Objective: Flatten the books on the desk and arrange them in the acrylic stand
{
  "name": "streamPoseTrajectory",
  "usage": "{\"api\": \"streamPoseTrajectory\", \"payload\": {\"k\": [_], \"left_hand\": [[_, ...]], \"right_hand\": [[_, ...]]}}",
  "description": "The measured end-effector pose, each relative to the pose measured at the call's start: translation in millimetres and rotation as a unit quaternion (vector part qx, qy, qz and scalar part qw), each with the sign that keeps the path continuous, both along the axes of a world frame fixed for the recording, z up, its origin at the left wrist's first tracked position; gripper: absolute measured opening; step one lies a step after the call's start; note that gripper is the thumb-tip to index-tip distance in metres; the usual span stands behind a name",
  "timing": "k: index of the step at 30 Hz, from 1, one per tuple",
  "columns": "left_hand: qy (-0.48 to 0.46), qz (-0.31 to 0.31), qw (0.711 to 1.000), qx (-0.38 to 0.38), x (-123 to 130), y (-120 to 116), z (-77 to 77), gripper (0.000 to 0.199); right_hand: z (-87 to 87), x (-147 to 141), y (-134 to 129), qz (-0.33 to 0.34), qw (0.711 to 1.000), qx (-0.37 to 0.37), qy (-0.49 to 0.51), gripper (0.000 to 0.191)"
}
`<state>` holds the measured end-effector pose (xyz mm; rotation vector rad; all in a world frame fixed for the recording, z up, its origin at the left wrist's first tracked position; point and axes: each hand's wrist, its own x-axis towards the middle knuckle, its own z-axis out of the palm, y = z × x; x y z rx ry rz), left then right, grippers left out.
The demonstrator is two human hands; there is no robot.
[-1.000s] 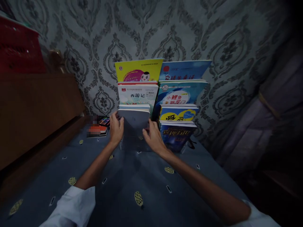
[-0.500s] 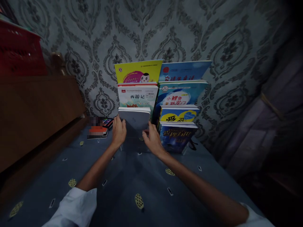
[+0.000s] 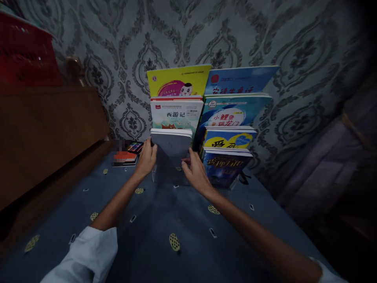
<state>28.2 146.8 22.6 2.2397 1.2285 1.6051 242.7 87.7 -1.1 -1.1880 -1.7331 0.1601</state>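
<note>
Position: the grey book (image 3: 171, 147) stands nearly upright at frame centre, in front of the white book (image 3: 176, 114). From where I stand, its foot is dim, apparently behind the clear front of a stand (image 3: 153, 175); whether it is fully seated cannot be told.

Hands: the left hand (image 3: 147, 159) is closed on the left edge, thumb at the front. The right hand (image 3: 197, 171) is closed on the right edge, fingers along the side, thumb across the face. Firmness of grip cannot be judged.

Hazards:
1. Uneven pressure. If one hand pushes harder, the grey book may skew and its foot could jam.
2. Excess backward push. The white book and the yellow book (image 3: 166, 78) behind, upper centre, may lean back or shift.
3. Right-hand clearance. The knuckles lie just beside the dark blue book (image 3: 225, 169), right of centre; a sideways swing could knock it askew.
4. Early release. If unseated, the grey book may tip forward onto the cloth (image 3: 147, 236), lower centre.
</note>
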Motion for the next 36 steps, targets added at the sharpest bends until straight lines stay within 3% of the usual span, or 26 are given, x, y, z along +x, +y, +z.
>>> {"api": "streamPoseTrajectory", "payload": {"k": [2, 5, 8, 11, 14, 17, 21, 25, 28, 31, 36], "left_hand": [[0.002, 0.000, 1.000, -0.002, -15.3, 1.3, -2.0, 0.047], [0.071, 0.093, 0.991, -0.070, -49.3, 10.0, -14.3, 0.045], [0.153, 0.209, 0.952, -0.165, -85.6, 25.1, -35.0, 0.041], [0.199, 0.262, 0.921, -0.209, -105.8, 42.8, -55.2, 0.041], [0.258, 0.288, 0.895, -0.223, -102.6, 64.3, -67.5, 0.046], [0.318, 0.288, 0.878, -0.212, -86.0, 89.8, -71.6, 0.053], [0.376, 0.297, 0.852, -0.209, -69.6, 120.1, -71.4, 0.049], [0.418, 0.309, 0.825, -0.223, -71.6, 134.4, -68.1, 0.035], [0.449, 0.308, 0.808, -0.225, -80.0, 131.0, -62.8, 0.034], [0.477, 0.298, 0.796, -0.223, -90.1, 110.8, -57.5, 0.031], [0.512, 0.279, 0.788, -0.198, -102.5, 35.6, -59.0, 0.039]], "right_hand": [[-0.7, 0.2, -7.8, 0.008, 1.000, -0.006, 0.004, 0.066], [-9.1, -2.2, -27.3, 0.025, 1.000, -0.009, 0.017, 0.065], [-30.7, -8.0, -53.4, 0.059, 0.998, -0.015, 0.017, 0.059], [-61.4, -14.3, -76.8, 0.095, 0.994, -0.055, -0.005, 0.053], [-89.3, -18.1, -88.2, 0.122, 0.985, -0.121, -0.021, 0.051], [-104.7, -18.6, -88.3, 0.132, 0.978, -0.161, -0.010, 0.046], [-110.1, -16.3, -84.5, 0.125, 0.977, -0.173, 0.003, 0.041], [-109.3, -15.2, -84.3, 0.125, 0.975, -0.182, -0.006, 0.041], [-106.5, -15.6, -84.7, 0.129, 0.973, -0.193, -0.016, 0.041], [-105.1, -16.1, -84.4, 0.129, 0.970, -0.204, -0.021, 0.040], [-109.1, -17.3, -82.3, 0.125, 0.976, -0.178, -0.008, 0.037]]}}
